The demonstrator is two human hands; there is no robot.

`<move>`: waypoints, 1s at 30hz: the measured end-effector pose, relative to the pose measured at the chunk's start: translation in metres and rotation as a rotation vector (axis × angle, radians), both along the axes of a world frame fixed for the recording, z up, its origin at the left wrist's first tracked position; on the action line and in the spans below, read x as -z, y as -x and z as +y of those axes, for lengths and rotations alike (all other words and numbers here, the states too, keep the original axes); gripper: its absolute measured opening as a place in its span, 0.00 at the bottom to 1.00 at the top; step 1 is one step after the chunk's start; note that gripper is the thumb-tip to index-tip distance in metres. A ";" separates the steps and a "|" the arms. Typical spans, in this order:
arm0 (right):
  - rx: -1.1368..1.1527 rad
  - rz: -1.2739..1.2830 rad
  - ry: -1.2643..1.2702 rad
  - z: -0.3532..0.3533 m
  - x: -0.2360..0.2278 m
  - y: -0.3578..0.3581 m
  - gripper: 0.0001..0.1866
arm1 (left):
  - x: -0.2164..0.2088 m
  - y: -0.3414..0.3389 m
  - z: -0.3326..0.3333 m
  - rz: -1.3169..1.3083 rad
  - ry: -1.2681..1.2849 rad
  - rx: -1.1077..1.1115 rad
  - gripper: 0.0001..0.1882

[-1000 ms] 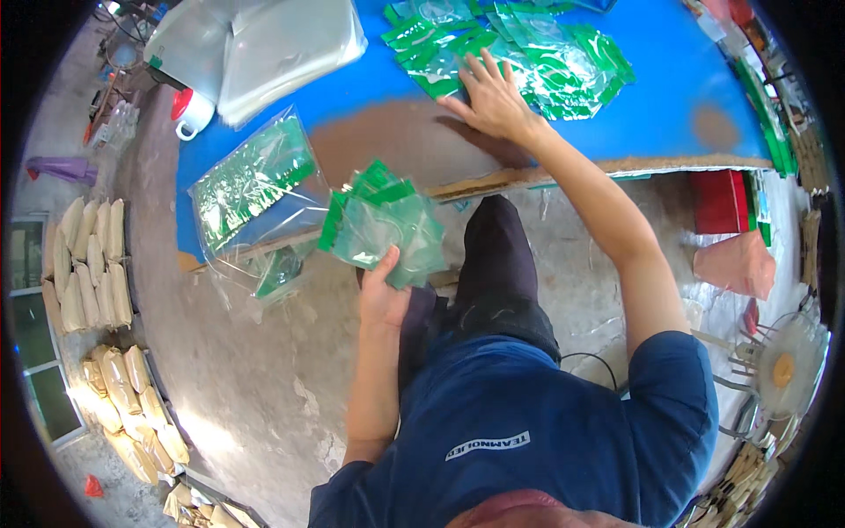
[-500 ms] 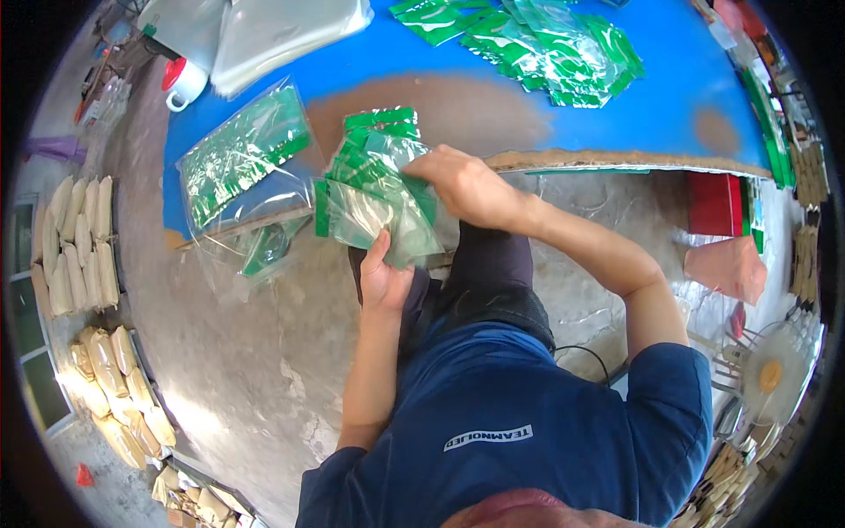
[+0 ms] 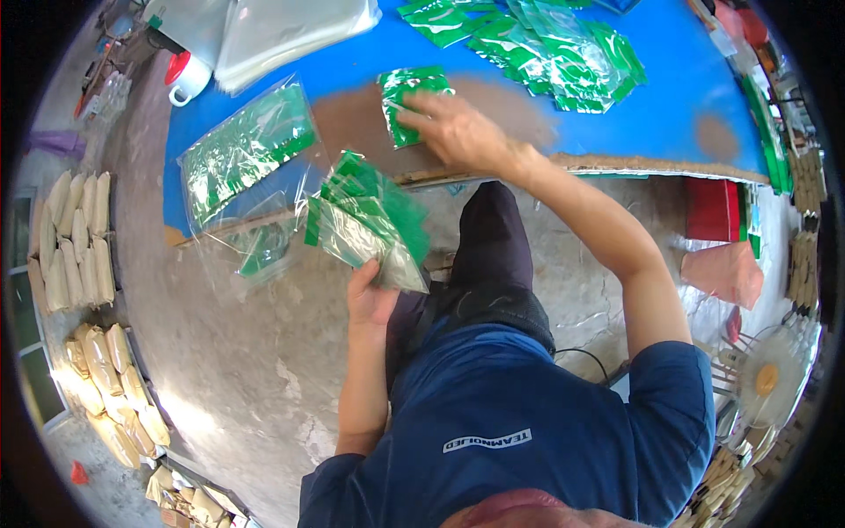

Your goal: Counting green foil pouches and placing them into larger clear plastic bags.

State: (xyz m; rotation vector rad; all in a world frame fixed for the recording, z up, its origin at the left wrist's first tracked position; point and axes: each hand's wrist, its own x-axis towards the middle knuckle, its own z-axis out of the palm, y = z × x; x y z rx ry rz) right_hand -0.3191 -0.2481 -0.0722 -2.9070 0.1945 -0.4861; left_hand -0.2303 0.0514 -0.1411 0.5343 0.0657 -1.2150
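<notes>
My left hand (image 3: 373, 295) grips a fanned bunch of green-and-clear plastic pouches (image 3: 374, 207) by its lower end, in front of the table edge. My right hand (image 3: 458, 128), a little blurred, reaches over a small stack of the same pouches (image 3: 402, 132) on the table; its fingers are stretched out and apart. Left of both hands lies a large clear bag (image 3: 295, 101) with green pouches (image 3: 251, 154) inside. Part of that bag hangs over the table's edge, with another green piece (image 3: 267, 246) showing through it.
The blue table (image 3: 669, 114) has worn brown patches. A loose pile of green pouches (image 3: 572, 62) lies at its far side. Clear plastic sheets (image 3: 286, 40) and a white mug with a red lid (image 3: 187, 81) are at far left. A fan (image 3: 764, 378) stands at right; brown packages (image 3: 110, 370) at left.
My right hand has left the bunch and moved up over the table, where a small stack of pouches now lies. The bunch in my left hand has come slightly lower.
</notes>
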 end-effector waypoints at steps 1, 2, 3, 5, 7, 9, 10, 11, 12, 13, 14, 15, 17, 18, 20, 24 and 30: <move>-0.006 0.006 -0.002 0.017 -0.002 0.005 0.28 | 0.007 -0.003 0.004 0.022 0.057 0.016 0.31; -0.071 -0.062 0.016 0.041 -0.007 0.013 0.27 | 0.010 -0.005 0.006 0.068 0.062 0.027 0.33; -0.131 -0.129 0.036 0.055 -0.012 0.021 0.26 | 0.004 -0.004 0.002 0.073 0.064 0.027 0.33; -0.130 -0.201 -0.191 0.062 -0.005 0.032 0.23 | -0.012 -0.001 -0.008 0.184 0.243 0.092 0.36; -0.122 -0.272 -0.417 0.073 -0.008 0.035 0.21 | -0.010 0.001 -0.019 0.219 0.342 0.133 0.36; 0.247 -0.608 -1.577 0.095 -0.028 0.026 0.15 | -0.055 0.013 -0.043 0.236 0.414 0.166 0.39; 0.264 -0.587 -1.587 0.105 -0.035 0.024 0.12 | -0.052 0.013 -0.046 0.233 0.423 0.170 0.39; 0.190 -0.462 -1.634 0.108 -0.038 0.024 0.13 | -0.045 0.013 -0.048 0.230 0.323 0.091 0.37; 0.173 -0.284 -1.452 0.096 -0.033 0.022 0.15 | -0.038 0.011 -0.049 0.223 0.223 0.012 0.35; 0.162 -0.124 -1.260 0.072 -0.027 0.018 0.17 | -0.030 0.009 -0.052 0.211 0.235 0.022 0.35; 0.239 -0.067 -1.029 0.048 -0.041 0.005 0.21 | -0.021 0.005 -0.049 0.088 0.107 -0.039 0.34; 0.326 -0.016 -0.793 0.017 -0.055 -0.007 0.25 | -0.018 0.003 -0.047 -0.030 -0.017 -0.091 0.32; 0.370 -0.456 -0.129 -0.066 -0.026 -0.026 0.37 | -0.026 0.010 -0.053 -0.086 -0.013 -0.054 0.32; 0.379 -0.471 -0.125 -0.076 -0.023 -0.032 0.37 | -0.017 0.008 -0.044 -0.093 -0.074 -0.038 0.33; 0.388 0.168 0.055 -0.090 -0.023 -0.038 0.46 | -0.009 0.005 -0.027 -0.109 -0.102 -0.041 0.35; -0.120 -0.028 -0.052 0.010 -0.018 0.003 0.51 | -0.002 -0.003 0.009 0.013 0.079 0.023 0.41; 0.220 -0.392 -0.754 0.082 -0.035 0.044 0.12 | -0.018 0.006 -0.029 0.003 0.255 0.139 0.40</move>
